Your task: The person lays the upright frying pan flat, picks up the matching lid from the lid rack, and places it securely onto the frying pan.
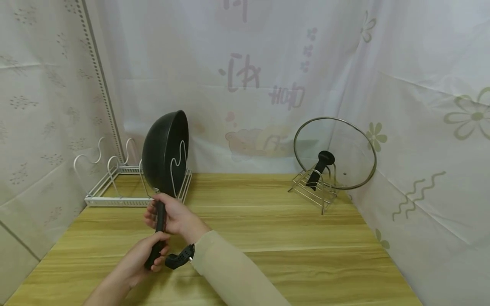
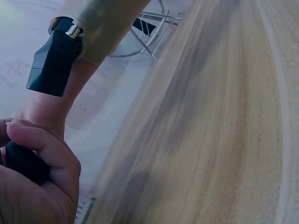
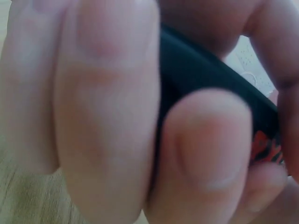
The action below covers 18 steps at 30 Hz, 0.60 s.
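Left hand (image 1: pixel 142 256), right hand (image 1: pixel 176 216) grasp a wok handle (image 1: pixel 160 216)
Bowl (image 1: pixel 156 155) — head view only — stands between pan-rack wires (image 1: pixel 172 178).

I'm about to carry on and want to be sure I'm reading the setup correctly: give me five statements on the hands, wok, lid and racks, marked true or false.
1. The left hand and right hand both grip the black handle of the wok. True.
2. The right hand is nearer the handle's free end than the left. False: the right is nearer the wok's body.
3. The glass lid is propped in the small wire stand. True.
4. The wok lies flat, opening upward. False: it is turned on its side, at the right end of the white rack.
5. The lid's knob is black. True.
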Available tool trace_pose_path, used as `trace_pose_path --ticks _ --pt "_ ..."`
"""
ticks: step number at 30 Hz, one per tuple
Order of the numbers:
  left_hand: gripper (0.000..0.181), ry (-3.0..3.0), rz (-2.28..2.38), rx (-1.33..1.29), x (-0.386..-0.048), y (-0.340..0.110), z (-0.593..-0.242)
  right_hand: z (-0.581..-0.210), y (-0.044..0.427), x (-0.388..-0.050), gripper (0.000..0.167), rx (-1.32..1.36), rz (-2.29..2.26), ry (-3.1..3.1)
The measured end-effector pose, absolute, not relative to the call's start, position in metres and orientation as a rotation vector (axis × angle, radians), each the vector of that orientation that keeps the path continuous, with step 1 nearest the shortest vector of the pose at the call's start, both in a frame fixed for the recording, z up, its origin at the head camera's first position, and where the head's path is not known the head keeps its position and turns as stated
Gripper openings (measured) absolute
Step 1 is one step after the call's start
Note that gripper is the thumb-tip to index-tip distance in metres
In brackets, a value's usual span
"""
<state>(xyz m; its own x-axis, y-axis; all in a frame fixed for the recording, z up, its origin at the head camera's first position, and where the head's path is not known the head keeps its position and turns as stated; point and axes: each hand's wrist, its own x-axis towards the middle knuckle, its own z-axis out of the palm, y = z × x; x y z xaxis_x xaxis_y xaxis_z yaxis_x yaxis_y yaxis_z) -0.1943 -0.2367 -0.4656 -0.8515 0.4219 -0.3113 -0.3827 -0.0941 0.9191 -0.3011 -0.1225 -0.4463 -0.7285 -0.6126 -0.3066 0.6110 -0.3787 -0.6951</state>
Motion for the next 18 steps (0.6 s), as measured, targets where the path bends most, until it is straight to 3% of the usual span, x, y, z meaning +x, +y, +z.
trace_pose_path --ticks 18 --pt "0.034 1.727 2.012 -0.025 -0.1947 -0.2301 -0.4684 -0.4482 -0.1226 -0.3022 0.038 -0.037 -2.083 1.019"
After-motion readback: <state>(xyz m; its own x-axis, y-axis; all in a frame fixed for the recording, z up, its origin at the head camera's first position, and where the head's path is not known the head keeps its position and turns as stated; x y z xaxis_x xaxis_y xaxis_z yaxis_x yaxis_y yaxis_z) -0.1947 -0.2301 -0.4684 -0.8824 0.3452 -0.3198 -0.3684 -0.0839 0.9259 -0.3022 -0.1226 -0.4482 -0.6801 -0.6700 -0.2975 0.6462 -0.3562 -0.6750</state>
